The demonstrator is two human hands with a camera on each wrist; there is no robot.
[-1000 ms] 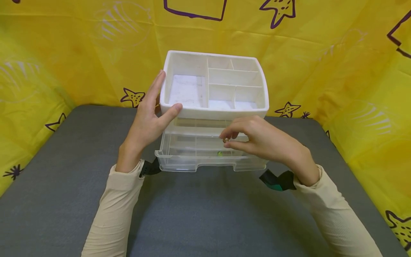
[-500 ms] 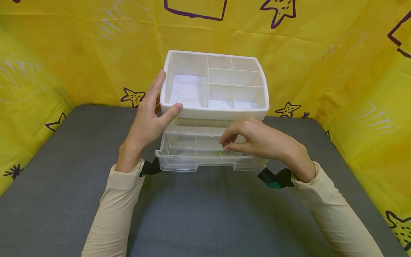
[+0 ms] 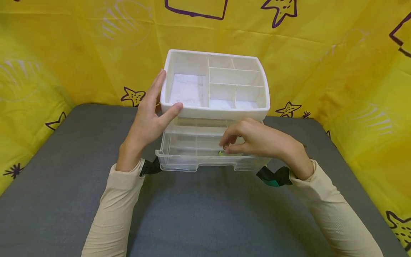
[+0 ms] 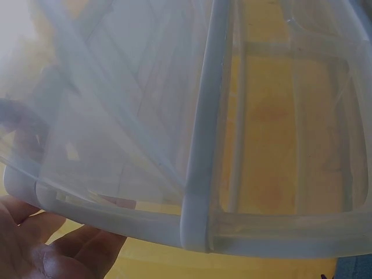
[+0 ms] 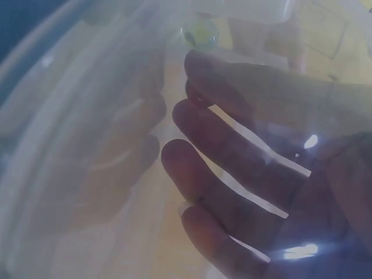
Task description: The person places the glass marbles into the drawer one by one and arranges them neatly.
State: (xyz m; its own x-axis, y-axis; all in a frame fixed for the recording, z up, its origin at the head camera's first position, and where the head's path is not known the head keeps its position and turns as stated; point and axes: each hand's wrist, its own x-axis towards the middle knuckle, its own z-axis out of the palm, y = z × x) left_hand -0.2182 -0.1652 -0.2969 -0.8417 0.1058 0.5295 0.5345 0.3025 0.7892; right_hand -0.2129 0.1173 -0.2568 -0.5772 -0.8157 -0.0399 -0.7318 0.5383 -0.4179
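Observation:
In the head view, my left hand (image 3: 149, 107) rests on the left side of a white plastic drawer organizer (image 3: 221, 113), thumb on its front rim. A clear drawer (image 3: 179, 162) is pulled out below. My right hand (image 3: 257, 140) reaches over that drawer and pinches a small brownish marble (image 3: 224, 147), mostly hidden by the fingers. Right beside the fingertips, a green glass marble (image 3: 220, 153) lies in the drawer near its front wall. Through the clear plastic, the right wrist view shows the green marble (image 5: 199, 34) just past the fingertips.
The organizer's top has one large compartment (image 3: 187, 89) at left and several small ones at right. It stands toward the back of a grey table (image 3: 199, 214). A yellow patterned cloth (image 3: 80, 53) hangs behind and along the sides.
My right hand has lowered slightly into the drawer, bringing the brownish marble down close to the green one. The left hand has stayed on the organizer.

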